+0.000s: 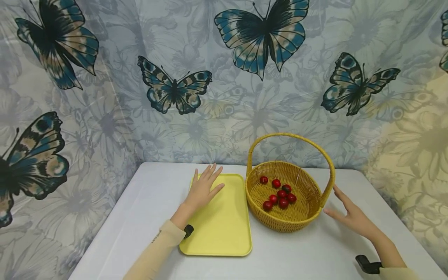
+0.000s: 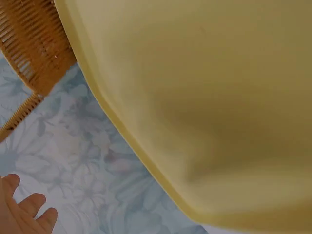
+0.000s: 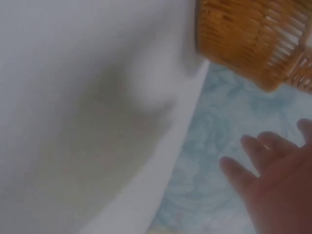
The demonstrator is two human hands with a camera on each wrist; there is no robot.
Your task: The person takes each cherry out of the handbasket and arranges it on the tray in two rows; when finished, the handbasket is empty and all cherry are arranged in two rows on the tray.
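A round woven basket (image 1: 304,177) with a tall arched handle stands on the right half of the table, holding several dark red cherries (image 1: 282,194). Just left of it lies a yellow rectangular tray (image 1: 224,229), bare inside. Over the tray's upper left part hovers my left hand (image 1: 203,190), fingers spread and holding nothing. My right hand (image 1: 355,217) is beside the basket's right side, fingers extended toward the base of the handle, fingertips close to the rim. In the right wrist view, the right hand (image 3: 282,180) shows its palm and extended fingers below the basket wall (image 3: 239,39).
The white table (image 1: 147,217) carries the tray and basket. Behind it and along the sides hangs a floral cloth backdrop (image 1: 196,136) printed with large butterflies. The tray's right edge lies close against the basket.
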